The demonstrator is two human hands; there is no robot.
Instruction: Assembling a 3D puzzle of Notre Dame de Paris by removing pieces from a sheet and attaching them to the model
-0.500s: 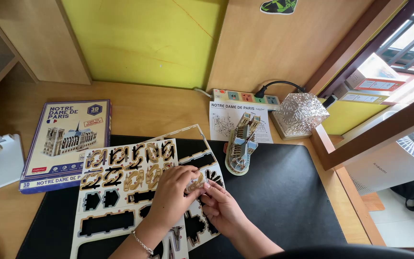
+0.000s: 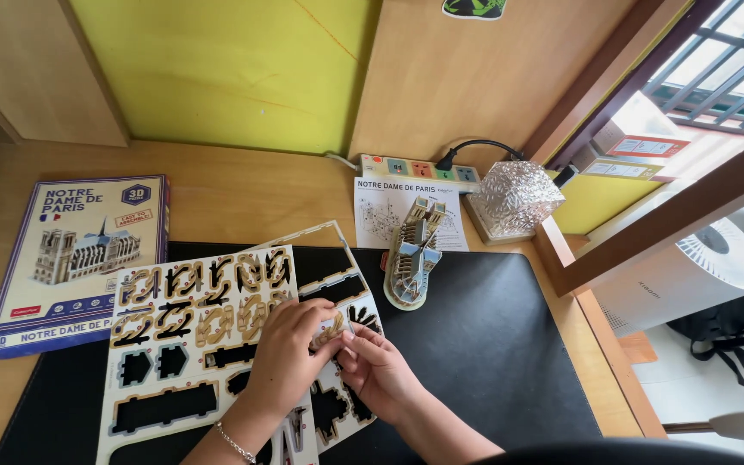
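Observation:
Two white die-cut puzzle sheets (image 2: pixel 184 336) with tan printed pieces and many empty cut-outs lie overlapped on a black desk mat (image 2: pixel 492 344). My left hand (image 2: pixel 284 357), with a thin bracelet at the wrist, presses on the upper sheet near its right edge. My right hand (image 2: pixel 379 370) meets it from the right, and the fingertips of both pinch a small tan puzzle piece (image 2: pixel 331 331) still set in the sheet. A partly built cardboard cathedral model (image 2: pixel 413 254) stands upright on the mat just beyond the hands.
A blue puzzle box (image 2: pixel 79 258) lies at the left on the wooden desk. A folded instruction sheet (image 2: pixel 381 211), a power strip (image 2: pixel 411 166) and a faceted crystal lamp (image 2: pixel 514 200) sit at the back. A white fan (image 2: pixel 686 275) stands beyond the desk's right edge.
Both hands stay on the sheet; the fingers have closed in slightly on the small piece. The view has shifted a little.

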